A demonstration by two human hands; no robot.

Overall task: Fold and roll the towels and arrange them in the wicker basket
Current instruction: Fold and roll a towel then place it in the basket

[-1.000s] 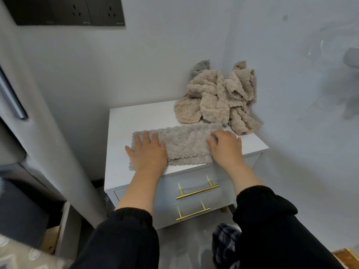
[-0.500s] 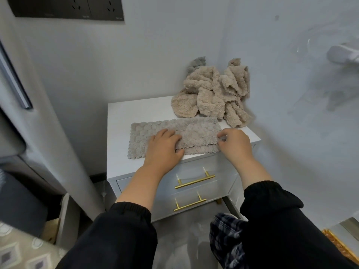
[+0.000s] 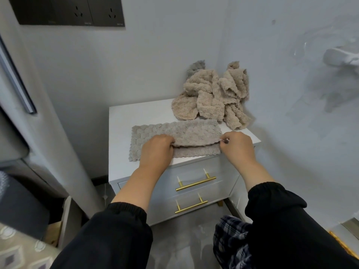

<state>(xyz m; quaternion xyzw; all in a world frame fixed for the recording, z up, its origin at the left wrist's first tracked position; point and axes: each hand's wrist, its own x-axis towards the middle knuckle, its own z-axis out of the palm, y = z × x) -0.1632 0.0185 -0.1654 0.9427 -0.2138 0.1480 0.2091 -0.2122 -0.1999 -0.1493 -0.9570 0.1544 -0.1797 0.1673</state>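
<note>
Grey towel (image 3: 184, 131), long axis left-right

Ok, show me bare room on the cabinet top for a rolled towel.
Bare: the back-left of the cabinet top, between wall, grey towel and beige towel pile; plus a narrow left-edge strip. Crowded: back right under the pile, front where left hand and right hand grip the grey towel.

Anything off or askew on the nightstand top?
Mildly: the grey towel is folded unevenly; its top layer stops short of the near edge, leaving a strip exposed. Beige towels sit crumpled at the back right of the nightstand.
</note>
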